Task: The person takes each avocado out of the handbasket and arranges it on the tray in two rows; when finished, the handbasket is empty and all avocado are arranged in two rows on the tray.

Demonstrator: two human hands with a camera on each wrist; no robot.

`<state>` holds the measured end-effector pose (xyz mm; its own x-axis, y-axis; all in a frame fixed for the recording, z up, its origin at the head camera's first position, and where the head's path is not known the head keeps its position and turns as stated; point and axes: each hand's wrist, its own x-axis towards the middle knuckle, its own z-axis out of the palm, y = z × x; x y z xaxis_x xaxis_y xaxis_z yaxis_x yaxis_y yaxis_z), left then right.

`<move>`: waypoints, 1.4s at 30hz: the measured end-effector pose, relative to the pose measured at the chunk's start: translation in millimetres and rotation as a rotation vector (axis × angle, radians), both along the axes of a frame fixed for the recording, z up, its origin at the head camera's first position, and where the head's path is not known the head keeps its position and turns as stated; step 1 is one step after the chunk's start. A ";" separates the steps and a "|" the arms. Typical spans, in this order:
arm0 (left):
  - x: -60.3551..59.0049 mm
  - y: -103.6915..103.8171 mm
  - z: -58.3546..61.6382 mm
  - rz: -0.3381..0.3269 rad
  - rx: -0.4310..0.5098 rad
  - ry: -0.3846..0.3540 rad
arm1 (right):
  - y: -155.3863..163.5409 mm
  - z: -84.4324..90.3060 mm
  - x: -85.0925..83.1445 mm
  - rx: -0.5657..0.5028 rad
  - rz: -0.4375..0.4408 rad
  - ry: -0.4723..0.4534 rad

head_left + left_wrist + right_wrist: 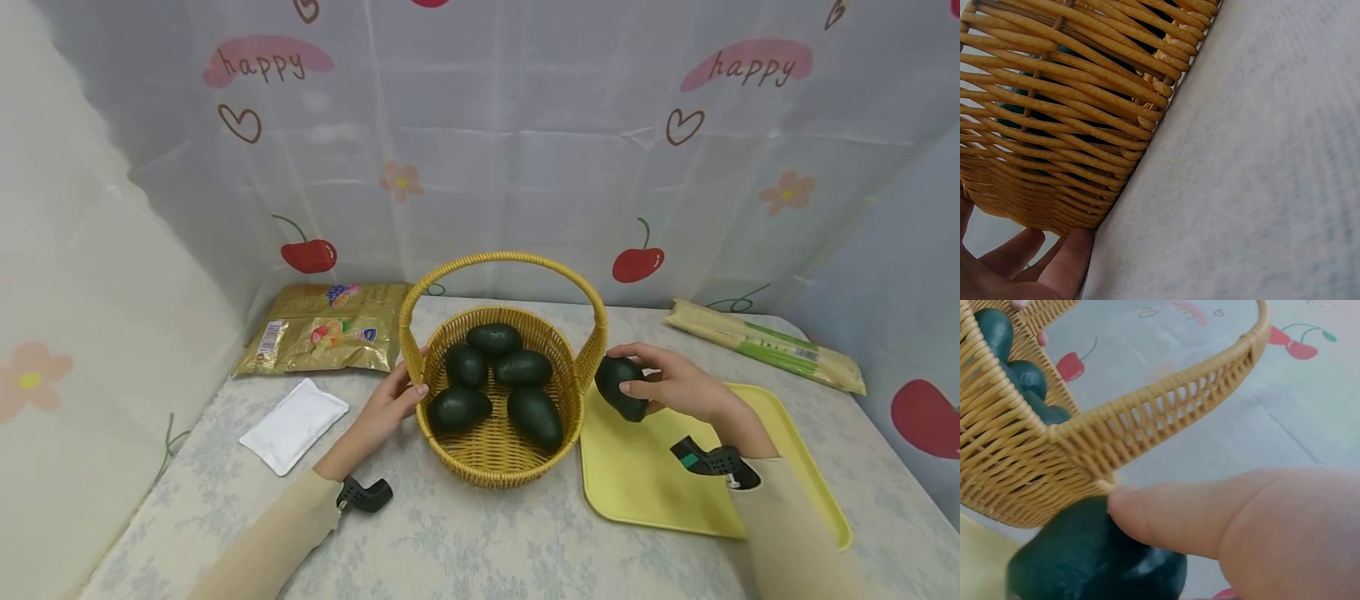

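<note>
A yellow wicker basket [495,475] with a tall arched handle stands mid-table, holding several dark green avocados [534,417]. My left hand [392,404] grips its left side by the handle's base, thumb at the rim. In the left wrist view, the fingers [1069,265] touch the lower part of the woven wall [1054,144]. To the right of the basket, my right hand [678,383] holds another avocado [621,387] between thumb and fingers, over the yellow tray's far left part. The right wrist view shows the thumb [1166,515] pressed on that avocado, close to the basket.
The yellow tray [637,483] lies right of the basket, partly under my right forearm. Behind it is a long beige and green packet [765,346]. On the left are a gold fruit-printed bag [326,329] and a white pouch [294,427]. A printed curtain [510,167] hangs behind the table.
</note>
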<state>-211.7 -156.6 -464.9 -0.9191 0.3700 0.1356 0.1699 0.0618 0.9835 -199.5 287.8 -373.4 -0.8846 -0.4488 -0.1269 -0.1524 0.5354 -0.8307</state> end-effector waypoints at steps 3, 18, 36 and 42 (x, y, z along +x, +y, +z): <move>0.1 0.3 -0.9 -0.011 0.016 -0.004 | -2.8 -6.6 -1.1 -0.002 -0.052 -0.011; 0.3 0.7 -0.8 0.002 0.004 -0.004 | -13.4 -29.4 -10.1 -0.001 -0.121 -0.028; -0.1 0.3 -2.5 0.004 -0.004 -0.003 | -18.5 -33.9 -9.4 -0.025 -0.176 -0.074; -0.6 0.1 -1.5 0.015 -0.024 0.001 | -16.2 -32.8 -9.1 -0.058 -0.164 -0.082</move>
<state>-212.3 -156.5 -466.4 -0.9244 0.3595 0.1275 0.1697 0.0881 0.9815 -208.6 271.5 -406.2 -0.9344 -0.3079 -0.1793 0.0022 0.4983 -0.8670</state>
